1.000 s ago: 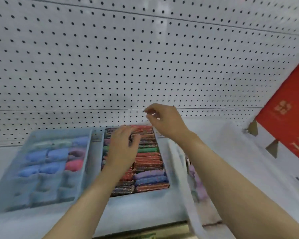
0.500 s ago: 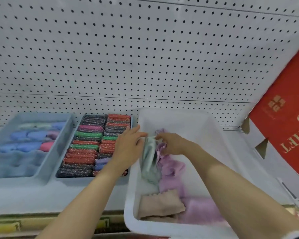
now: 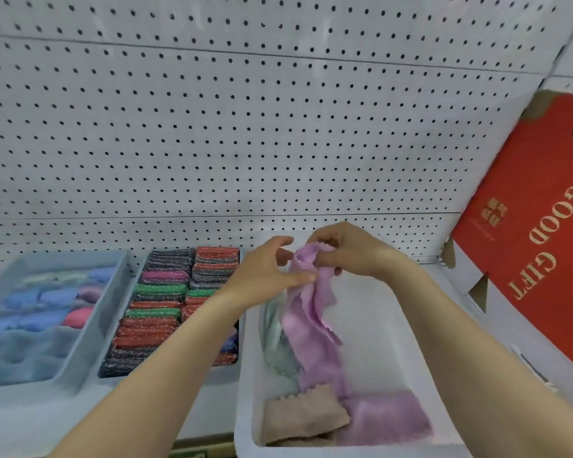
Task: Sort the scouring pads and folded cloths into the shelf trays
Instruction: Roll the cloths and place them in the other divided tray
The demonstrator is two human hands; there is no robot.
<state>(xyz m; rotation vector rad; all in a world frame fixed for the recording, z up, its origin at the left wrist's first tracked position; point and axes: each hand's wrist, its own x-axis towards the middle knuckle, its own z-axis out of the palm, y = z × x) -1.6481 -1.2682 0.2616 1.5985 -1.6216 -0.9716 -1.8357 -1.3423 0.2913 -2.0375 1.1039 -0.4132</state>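
A purple cloth (image 3: 311,312) hangs unfolded above the white bin (image 3: 407,328). My right hand (image 3: 348,249) pinches its top edge and my left hand (image 3: 272,269) grips its left edge just below. Inside the bin lie a pale green cloth (image 3: 273,345), a beige cloth (image 3: 301,416) and another purple cloth (image 3: 387,421). The middle tray (image 3: 235,371) holds rows of red, green and dark glittery scouring pads (image 3: 159,312). The blue tray (image 3: 90,332) at the left holds folded blue and pink cloths (image 3: 43,302).
A white pegboard wall (image 3: 245,127) rises behind the shelf. A red cardboard gift box (image 3: 540,246) leans at the right, beside the bin. The trays sit side by side on the white shelf (image 3: 30,421).
My hands left the scouring-pad tray, moved right into the white bin, and lifted a purple cloth out of it. The view shifted right.
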